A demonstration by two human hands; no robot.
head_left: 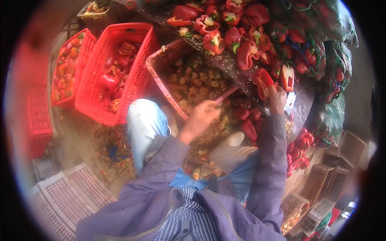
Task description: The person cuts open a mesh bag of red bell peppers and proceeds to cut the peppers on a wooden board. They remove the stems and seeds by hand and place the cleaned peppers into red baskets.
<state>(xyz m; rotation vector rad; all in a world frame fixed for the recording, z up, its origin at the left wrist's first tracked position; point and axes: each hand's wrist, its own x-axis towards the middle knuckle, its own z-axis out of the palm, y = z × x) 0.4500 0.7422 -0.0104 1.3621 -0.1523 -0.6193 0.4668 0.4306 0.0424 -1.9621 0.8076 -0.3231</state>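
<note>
My right hand (276, 97) grips the lower end of a cut red bell pepper (261, 79) at the edge of the dark table (241, 79). A second opened pepper (287, 77) with its pale inside showing lies just beyond those fingers. Over the near rim of a pink-edged bin (167, 92), my left hand (202, 118) hovers with bent fingers; whether anything is between them is unclear. Pepper cores (196, 79) fill much of that bin. Several halved red peppers (230, 39) are spread over the table top, among scattered seeds.
Left of the bin stands a red plastic crate (96, 75) with pepper pieces, beside another filled crate (67, 69). Green mesh sacks (339, 69) of peppers line the right. Whole peppers (300, 149) lie below the table. White crates (69, 189) are at lower left.
</note>
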